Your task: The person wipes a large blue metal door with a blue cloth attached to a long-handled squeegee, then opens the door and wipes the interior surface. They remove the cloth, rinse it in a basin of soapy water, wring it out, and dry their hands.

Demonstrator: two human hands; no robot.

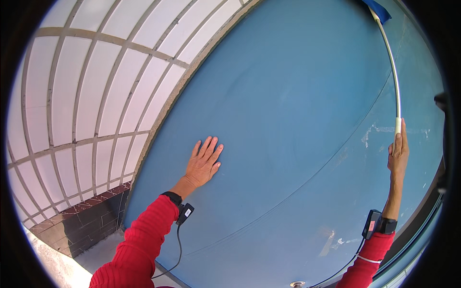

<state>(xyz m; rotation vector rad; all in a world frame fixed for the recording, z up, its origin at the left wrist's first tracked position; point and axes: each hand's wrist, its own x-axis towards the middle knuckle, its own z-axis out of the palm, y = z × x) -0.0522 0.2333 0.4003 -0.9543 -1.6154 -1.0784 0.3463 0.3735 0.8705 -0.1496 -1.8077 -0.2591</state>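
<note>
My left hand (202, 163) rests on a large blue door panel (273, 118) with fingers spread, holding nothing. My right hand (398, 156) is closed around the pale grip of a long metal pole (392, 64). At the pole's far end, near the top right of the view, is a blue cloth head (379, 10); it appears to lie against the panel, and part of it is cut off by the rim. Thin curved scratch lines cross the panel between my hands.
White wall tiles (108, 68) with grey joints border the panel at left, above a dark brick base (93, 216). A round metal knob (297, 284) sits at the bottom edge. Pale residue marks (381, 129) lie near my right hand. Cables (180, 248) hang from both wrist devices.
</note>
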